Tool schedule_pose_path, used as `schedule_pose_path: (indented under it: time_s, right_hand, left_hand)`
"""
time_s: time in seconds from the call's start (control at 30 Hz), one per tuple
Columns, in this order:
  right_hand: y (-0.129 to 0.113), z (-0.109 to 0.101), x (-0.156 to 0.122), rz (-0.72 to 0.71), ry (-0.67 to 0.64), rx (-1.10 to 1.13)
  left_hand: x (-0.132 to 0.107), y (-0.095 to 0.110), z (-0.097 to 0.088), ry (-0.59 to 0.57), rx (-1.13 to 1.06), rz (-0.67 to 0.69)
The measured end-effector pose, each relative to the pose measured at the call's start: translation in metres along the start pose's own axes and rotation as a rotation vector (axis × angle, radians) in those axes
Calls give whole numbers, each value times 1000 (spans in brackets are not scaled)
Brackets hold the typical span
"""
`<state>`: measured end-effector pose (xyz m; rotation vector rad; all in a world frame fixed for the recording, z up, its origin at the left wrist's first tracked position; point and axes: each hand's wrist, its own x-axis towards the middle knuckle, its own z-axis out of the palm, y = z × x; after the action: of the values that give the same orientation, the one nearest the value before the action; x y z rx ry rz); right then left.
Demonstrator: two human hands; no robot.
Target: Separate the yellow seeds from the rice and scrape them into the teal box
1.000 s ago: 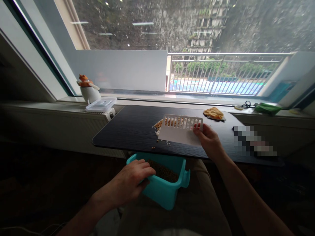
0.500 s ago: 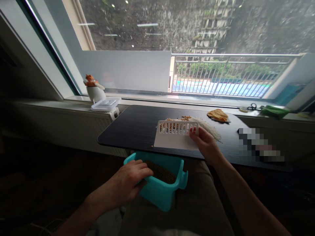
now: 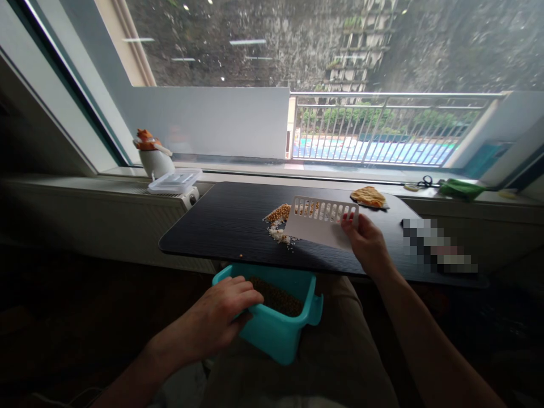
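Head view: right hand [image 3: 368,242] pinches slotted white scraper [image 3: 317,230], left hand [image 3: 232,300] grips teal bin [image 3: 272,340].
Right fingers closed on scraper's right end, presumably leaving its long edge free; left fingers curled over the rim, likely steadying the bin just below the black tabletop [image 3: 199,226]. Yellow beans [image 3: 278,213] and white grains [image 3: 278,234] lie left of the right fingers, beyond the scraper. Versus half a second ago: scraper farther right, that pile exposed.
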<state>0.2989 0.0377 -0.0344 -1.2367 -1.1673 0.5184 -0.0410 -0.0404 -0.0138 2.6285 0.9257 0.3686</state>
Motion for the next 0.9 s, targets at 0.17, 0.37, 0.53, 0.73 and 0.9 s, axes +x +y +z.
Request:
schedule_pose_path:
  time_s: [0.17,0.37,0.53,0.73,0.9]
  right_hand:
    - [-5,-3,-2,17,-39,45]
    - [-8,-6,-2,63,16,98]
    - [-11,-5,-6,106,10,114]
    - [-13,-2,-7,111,11,132]
    - [-12,0,-6,114,-24,98]
  left_hand:
    - [0,0,-1,-2,8,-4]
    - [1,-1,2,2,-3,-9]
    - [1,0,3,4,-1,-9]
    - [3,1,3,4,1,-12]
    - [2,2,2,1,-4,-10]
